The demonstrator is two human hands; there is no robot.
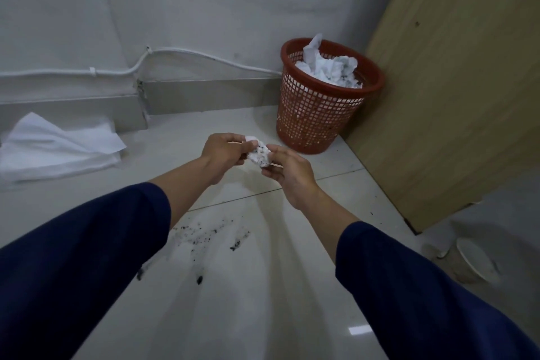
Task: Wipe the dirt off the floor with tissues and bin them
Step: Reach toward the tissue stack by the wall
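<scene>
- At the left edge of the frame a stack of clean tissues (58, 149) lies on the floor (263, 301) at the foot of the wall, with no hand on it.
- Lower centre, black dirt (210, 235) is scattered in specks and smears over the pale tiles, so the wiping looks only partly done.
- Just above centre, the left grip (222, 152) is curled round one end of a crumpled tissue (258, 153).
- That tissue, speckled with black grit, is held in the air between both hands, near the bin but not over it.
- The right grip (289, 175) pinches the other end between fingertips and thumb; the two appear to be balling the tissue up.
- Right of centre, the red mesh bin (321, 102) stands in the corner beside a wooden panel (453, 96), heaped to the rim with used tissues (330, 67).
- The step in hand seems to be binning. The next move calls for carrying the ball up and right over the rim, kept closed so no grit drops. A fresh tissue from the stack would then deal with the remaining dirt.
</scene>
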